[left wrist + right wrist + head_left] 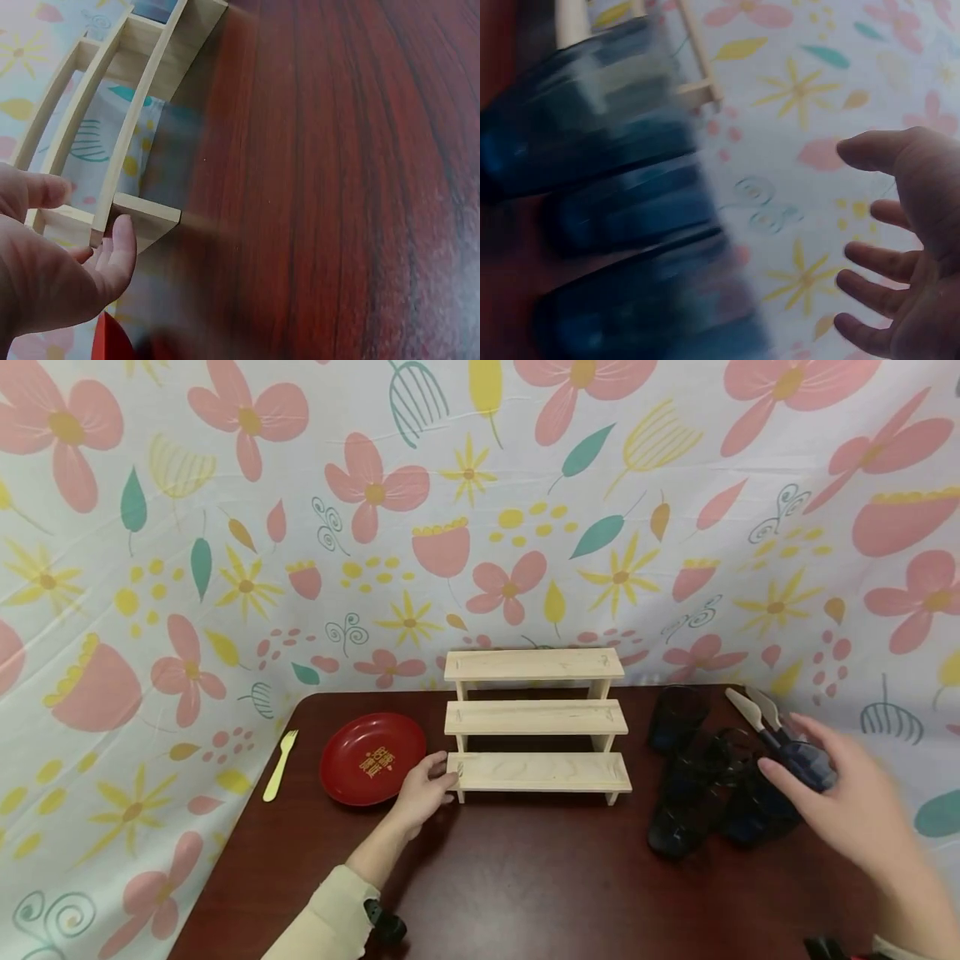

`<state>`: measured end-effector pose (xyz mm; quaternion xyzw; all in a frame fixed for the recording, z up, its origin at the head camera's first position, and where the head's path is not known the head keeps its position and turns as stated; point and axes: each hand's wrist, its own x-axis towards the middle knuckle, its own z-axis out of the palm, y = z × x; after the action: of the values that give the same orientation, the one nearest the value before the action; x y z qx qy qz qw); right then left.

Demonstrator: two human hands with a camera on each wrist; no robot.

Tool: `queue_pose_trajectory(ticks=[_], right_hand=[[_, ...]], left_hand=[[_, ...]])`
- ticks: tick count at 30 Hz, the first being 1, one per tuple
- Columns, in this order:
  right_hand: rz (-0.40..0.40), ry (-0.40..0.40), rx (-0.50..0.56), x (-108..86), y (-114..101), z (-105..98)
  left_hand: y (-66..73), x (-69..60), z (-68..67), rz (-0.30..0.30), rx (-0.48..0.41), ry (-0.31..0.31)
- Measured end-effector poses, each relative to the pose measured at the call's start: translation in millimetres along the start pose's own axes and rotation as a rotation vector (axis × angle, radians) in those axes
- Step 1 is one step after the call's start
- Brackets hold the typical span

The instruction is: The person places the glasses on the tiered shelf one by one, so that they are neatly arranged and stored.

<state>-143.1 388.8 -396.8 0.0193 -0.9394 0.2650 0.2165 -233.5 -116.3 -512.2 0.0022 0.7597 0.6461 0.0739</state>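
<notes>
A three-tier wooden shelf rack stands at the back middle of the table. My left hand holds the left end of its lowest board. In the left wrist view, the fingers of the left hand curl under the board end while the thumb is on the other side. Several dark blue see-through tumblers cluster at the right. My right hand spreads its fingers around the rightmost tumbler in the head view. In the right wrist view, the right hand has parted fingers with nothing between them, beside blurred tumblers.
On the left lie a red plate with gold lettering and a pale yellow fork. Cream-coloured blades show behind the tumblers. A flowered cloth hangs at the back of the dark brown table.
</notes>
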Motion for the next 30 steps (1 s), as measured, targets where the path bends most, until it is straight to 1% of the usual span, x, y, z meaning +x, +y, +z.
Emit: queue_pose_trajectory(ticks=[1,3,6,9,11,13,16,18,22,24,27,30], right_hand=[[0.009,0.034,0.013,-7.6,5,4],[0.045,0.074,0.034,-20.7,13,10],[0.135,0.105,0.045,-36.4,23,20],[0.211,0.132,0.056,-47.3,32,29],[0.254,0.129,0.063,-52.3,36,35],[0.269,0.128,0.069,-55.6,42,41],[0.317,0.119,0.107,-58.3,46,48],[0.355,0.127,0.131,-59.0,49,53],[0.438,0.095,0.193,-61.1,53,61],[0.479,0.062,0.221,-63.0,55,64],[0.532,0.051,0.255,-65.5,56,69],[0.580,0.043,0.250,-66.1,56,72]], left_hand=[[0.0,0.6,0.2,-0.012,-0.016,0.002],[0.0,2.1,0.5,-0.032,-0.041,0.005],[-0.8,4.4,0.9,-0.046,-0.065,0.007],[-2.7,5.9,1.5,-0.050,-0.087,0.006],[-3.8,6.7,1.7,-0.049,-0.094,0.008],[-4.2,7.9,1.9,-0.053,-0.095,0.011],[-4.8,11.1,2.3,-0.053,-0.089,0.015],[-4.9,12.8,2.1,-0.057,-0.091,0.012],[-6.5,14.6,1.7,-0.062,-0.108,0.009],[-7.6,15.4,1.7,-0.068,-0.115,0.008],[-8.1,16.5,1.4,-0.070,-0.120,0.004],[-7.6,17.4,0.8,-0.073,-0.124,0.006]])
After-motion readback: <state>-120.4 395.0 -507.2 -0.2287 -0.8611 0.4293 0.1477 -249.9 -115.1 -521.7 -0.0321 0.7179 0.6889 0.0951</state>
